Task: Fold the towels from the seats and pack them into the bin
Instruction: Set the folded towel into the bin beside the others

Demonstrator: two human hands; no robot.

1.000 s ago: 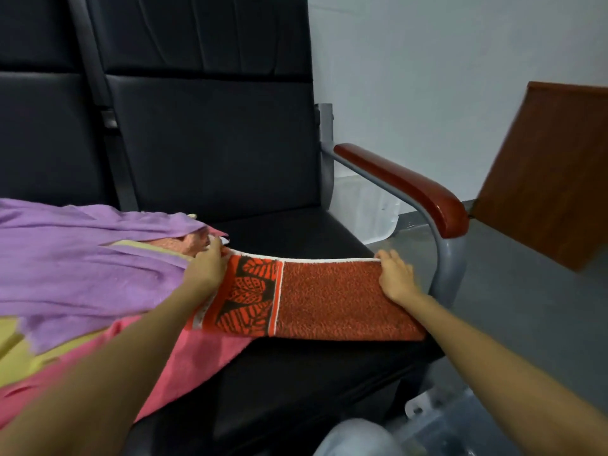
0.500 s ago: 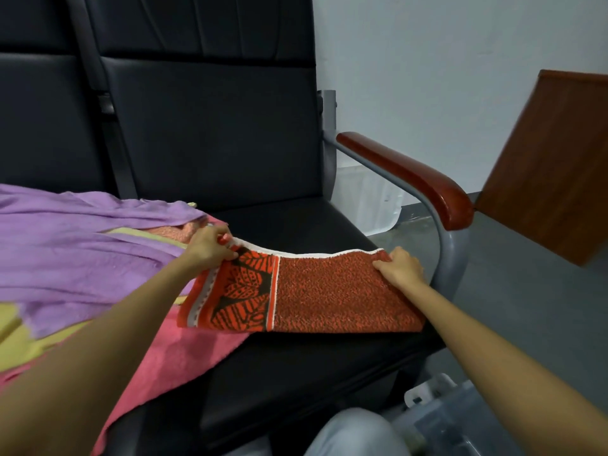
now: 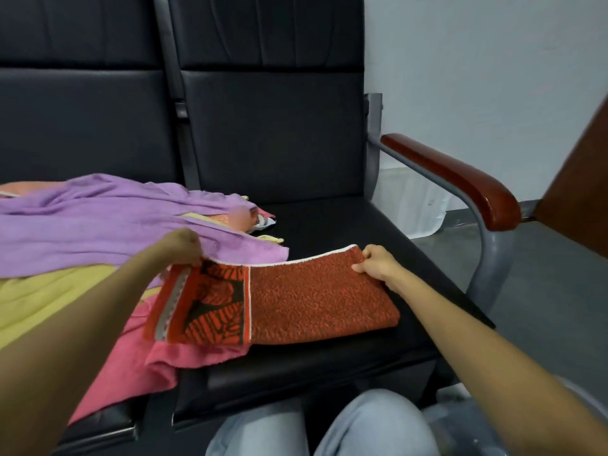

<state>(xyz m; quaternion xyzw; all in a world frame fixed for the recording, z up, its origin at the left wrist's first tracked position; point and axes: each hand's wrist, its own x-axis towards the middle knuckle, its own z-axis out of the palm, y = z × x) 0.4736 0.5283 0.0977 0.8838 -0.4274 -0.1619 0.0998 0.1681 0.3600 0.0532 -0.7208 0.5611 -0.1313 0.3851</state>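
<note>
An orange-red towel (image 3: 316, 301) with a black leaf-pattern band lies folded across the black seat (image 3: 329, 222). My left hand (image 3: 182, 246) pinches its far left corner and lifts it off the pile. My right hand (image 3: 375, 261) pinches the far right corner, raised slightly above the seat. The towel's far edge, trimmed in white, sags between both hands. To the left lies a heap of a purple towel (image 3: 98, 225), a yellow towel (image 3: 39, 297) and a pink towel (image 3: 131, 366). A clear plastic bin (image 3: 460, 422) shows partly at the bottom right, mostly hidden by my right arm.
A red-brown wooden armrest (image 3: 460, 179) on a grey metal frame bounds the seat on the right. A brown wooden panel (image 3: 582, 189) stands further right. My knees in light jeans (image 3: 329, 429) are just before the seat's front edge.
Both hands went from lying on the towel's far corners to pinching and lifting them. The far edge has risen off the seat and come a little toward me.
</note>
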